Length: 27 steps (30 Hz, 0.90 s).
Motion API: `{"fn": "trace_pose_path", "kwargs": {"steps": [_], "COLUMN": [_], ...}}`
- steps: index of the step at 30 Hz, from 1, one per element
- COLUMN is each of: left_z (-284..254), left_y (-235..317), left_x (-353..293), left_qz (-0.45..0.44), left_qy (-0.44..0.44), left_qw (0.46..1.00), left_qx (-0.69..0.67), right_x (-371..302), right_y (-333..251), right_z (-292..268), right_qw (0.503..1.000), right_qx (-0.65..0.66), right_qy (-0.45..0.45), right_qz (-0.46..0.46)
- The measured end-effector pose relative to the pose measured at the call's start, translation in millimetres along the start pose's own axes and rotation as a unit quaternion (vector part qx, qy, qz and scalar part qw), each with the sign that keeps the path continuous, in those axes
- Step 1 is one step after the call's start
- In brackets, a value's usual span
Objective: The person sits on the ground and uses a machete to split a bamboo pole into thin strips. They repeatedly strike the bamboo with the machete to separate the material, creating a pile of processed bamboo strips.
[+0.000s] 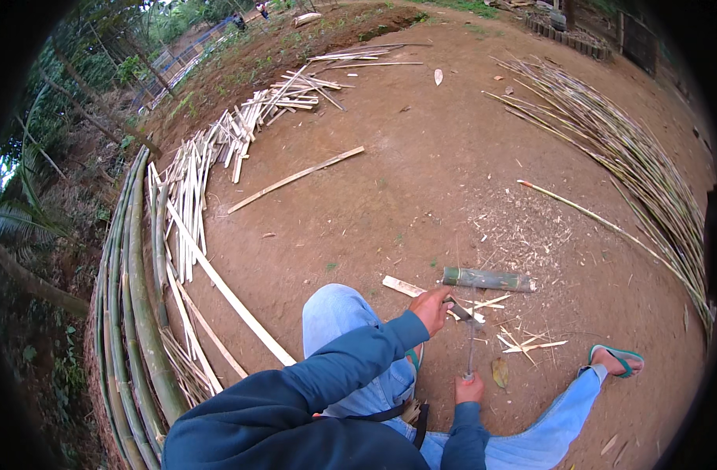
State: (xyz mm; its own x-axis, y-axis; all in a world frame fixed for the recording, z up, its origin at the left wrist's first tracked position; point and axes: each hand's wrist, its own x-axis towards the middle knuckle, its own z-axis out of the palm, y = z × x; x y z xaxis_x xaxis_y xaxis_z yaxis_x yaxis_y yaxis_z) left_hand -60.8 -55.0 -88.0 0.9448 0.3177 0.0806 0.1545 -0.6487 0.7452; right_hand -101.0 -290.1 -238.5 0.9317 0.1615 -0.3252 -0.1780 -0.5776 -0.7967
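My left hand (432, 311), at the end of a dark blue sleeve, is closed round a short, dark bamboo piece (460, 310) with a pale cut end. Below it my right hand (469, 389) grips the handle of a knife. Its thin blade (472, 352) points away from me, up toward the bamboo piece, and looks narrow from here; whether they touch I cannot tell. Just beyond lies a green bamboo section (489, 280). A flat pale bamboo strip (402, 286) rests left of it, partly behind my left hand. Thin split slivers (535, 345) are scattered to the right.
Long green bamboo poles (143, 313) lie at the left beside a pile of pale split strips (190, 180). At the right is a bundle of thin stalks (617, 133), with one loose stalk (601, 219) nearer. Wood shavings (527, 227) cover some soil. My sandalled right foot (615, 362) is stretched out.
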Motion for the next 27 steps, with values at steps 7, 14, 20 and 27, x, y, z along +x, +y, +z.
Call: {"fn": "trace_pose_path", "kwargs": {"steps": [7,14,20,27], "left_z": [-1.8,-0.6,-2.0,9.5], "left_y": [0.1,-5.5,-0.5,-87.0], "left_x": [1.4,0.3,10.6,-0.2], "left_qz": [-0.031,-0.025,-0.049,-0.046], "left_qy": [-0.008,-0.004,-0.01,-0.017], "left_qw": [0.999,1.0,0.999,0.999], "left_qx": [0.016,-0.001,0.011,-0.005], "right_x": [-9.7,22.8,19.6,-2.0], "right_y": [9.7,87.3,66.9,-10.0], "right_z": [-3.3,16.8,19.8,1.6], "right_qw": [0.999,0.979,0.991,0.996], "right_qx": [-0.028,-0.1,-0.073,-0.064], "right_qy": [-0.008,0.01,0.023,-0.043], "right_qz": [0.018,0.178,0.107,0.033]}}
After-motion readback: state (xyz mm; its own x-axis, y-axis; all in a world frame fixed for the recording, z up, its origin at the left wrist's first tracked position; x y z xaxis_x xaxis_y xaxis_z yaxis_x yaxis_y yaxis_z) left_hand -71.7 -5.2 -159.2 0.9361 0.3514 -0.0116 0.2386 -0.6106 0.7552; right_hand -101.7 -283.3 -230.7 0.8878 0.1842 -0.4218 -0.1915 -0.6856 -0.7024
